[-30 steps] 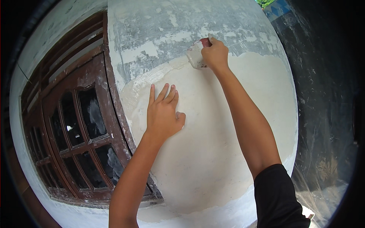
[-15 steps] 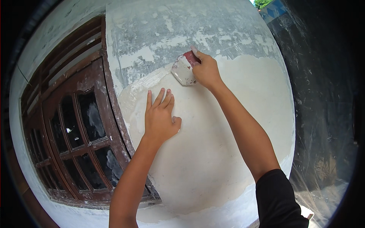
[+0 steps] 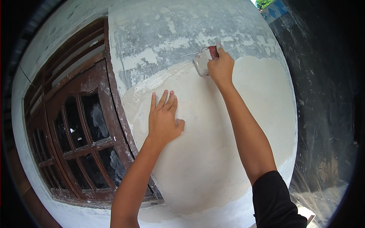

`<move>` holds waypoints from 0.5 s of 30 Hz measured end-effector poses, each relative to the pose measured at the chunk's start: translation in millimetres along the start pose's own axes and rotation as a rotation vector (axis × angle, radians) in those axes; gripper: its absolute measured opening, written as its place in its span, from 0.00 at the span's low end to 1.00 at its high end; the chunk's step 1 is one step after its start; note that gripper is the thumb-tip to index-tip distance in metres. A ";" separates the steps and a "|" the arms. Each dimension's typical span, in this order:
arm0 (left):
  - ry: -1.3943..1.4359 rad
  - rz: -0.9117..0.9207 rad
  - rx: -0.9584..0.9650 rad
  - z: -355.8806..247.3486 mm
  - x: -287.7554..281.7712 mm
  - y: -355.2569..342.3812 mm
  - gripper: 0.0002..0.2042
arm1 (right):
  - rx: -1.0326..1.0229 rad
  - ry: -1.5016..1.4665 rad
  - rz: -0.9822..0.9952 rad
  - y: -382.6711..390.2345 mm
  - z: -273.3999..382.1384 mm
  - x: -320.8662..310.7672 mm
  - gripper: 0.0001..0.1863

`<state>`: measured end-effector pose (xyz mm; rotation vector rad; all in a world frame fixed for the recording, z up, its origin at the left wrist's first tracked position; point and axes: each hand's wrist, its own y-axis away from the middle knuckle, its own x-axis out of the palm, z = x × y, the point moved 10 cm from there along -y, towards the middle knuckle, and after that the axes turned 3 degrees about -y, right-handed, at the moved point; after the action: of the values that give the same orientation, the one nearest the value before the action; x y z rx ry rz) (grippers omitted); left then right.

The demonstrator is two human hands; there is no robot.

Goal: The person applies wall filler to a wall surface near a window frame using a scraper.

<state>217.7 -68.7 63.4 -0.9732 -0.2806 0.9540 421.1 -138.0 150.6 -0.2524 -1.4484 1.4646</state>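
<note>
My right hand grips a putty knife with a red handle and a wide blade smeared with pale putty, held against the wall at the upper edge of a cream plaster layer. My left hand lies lower and to the left on that layer, fingers spread and holding nothing. Above the cream coat, the wall is grey with rough white patches.
A brown wooden window with dark panes, bars above and white smears fills the left side. On the right is a dark, scuffed surface, possibly sheeting, with a blue patterned strip at its top and some greenery beyond.
My right hand and the knife went down-left, then back up-right, ending a little lower than a second ago. My left hand has barely moved.
</note>
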 end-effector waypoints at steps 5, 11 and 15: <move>-0.002 -0.015 -0.004 2.4 -2.0 2.9 0.33 | -0.102 -0.043 0.273 27.3 29.8 61.2 0.33; 0.000 0.002 -0.005 0.6 -0.6 3.0 0.33 | -0.088 -0.090 0.002 0.1 9.7 16.5 0.31; -0.017 0.000 -0.007 2.0 -0.1 4.3 0.33 | -0.198 -0.080 0.293 31.1 46.6 73.9 0.32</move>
<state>214.0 -66.8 61.1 -0.9721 -0.2979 0.9621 337.3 -104.7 172.2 -0.5536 -1.6769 1.5778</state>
